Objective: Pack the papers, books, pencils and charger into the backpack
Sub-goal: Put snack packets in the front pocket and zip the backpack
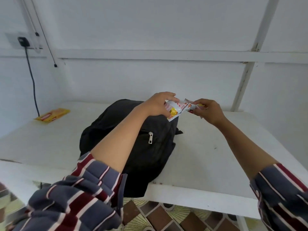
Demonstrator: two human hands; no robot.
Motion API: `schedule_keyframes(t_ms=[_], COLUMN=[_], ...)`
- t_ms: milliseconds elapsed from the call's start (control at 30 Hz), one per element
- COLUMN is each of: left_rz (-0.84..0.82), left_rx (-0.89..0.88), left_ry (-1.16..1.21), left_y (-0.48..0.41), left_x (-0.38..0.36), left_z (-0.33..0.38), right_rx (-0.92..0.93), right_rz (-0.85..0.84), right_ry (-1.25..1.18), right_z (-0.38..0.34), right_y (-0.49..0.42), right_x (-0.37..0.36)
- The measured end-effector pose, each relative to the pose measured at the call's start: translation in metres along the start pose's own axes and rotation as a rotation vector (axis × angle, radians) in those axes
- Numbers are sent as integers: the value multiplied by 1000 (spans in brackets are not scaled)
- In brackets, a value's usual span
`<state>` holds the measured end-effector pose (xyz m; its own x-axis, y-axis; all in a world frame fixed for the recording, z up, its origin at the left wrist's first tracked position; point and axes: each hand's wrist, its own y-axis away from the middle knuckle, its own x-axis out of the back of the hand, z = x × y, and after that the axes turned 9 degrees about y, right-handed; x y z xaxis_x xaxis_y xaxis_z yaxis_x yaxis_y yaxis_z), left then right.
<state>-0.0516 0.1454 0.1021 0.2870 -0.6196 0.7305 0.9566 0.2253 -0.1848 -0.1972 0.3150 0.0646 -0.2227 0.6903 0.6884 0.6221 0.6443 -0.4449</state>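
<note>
At centre frame the left hand [157,104] and right hand [209,110] each pinch one end of a crinkly printed packet [179,108] above the black backpack [133,139] lying on the white tabletop [216,147], whose zip looks closed, so pulling apart may tear the wrapper and spill its contents.

Between the left hand [158,104] and right hand [209,110], a glossy printed wrapper [179,108] is crinkling. Beneath them a matt black cloth backpack [141,147] with a shiny metal zip pull [150,138] is lying on a matt white table [216,155].
</note>
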Motion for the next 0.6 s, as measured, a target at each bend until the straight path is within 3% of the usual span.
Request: schedule_keyframes(t_ms=[300, 600], left_rz=[-66, -147], left_rx=[9, 15], left_ry=[2, -99], left_y=[54, 73], left_x=[96, 114], left_z=[-85, -129], right_rx=[-69, -168], right_rz=[50, 125], right_ry=[5, 68], right_z=[-96, -137], right_y=[-15, 0], right_x=[-91, -119])
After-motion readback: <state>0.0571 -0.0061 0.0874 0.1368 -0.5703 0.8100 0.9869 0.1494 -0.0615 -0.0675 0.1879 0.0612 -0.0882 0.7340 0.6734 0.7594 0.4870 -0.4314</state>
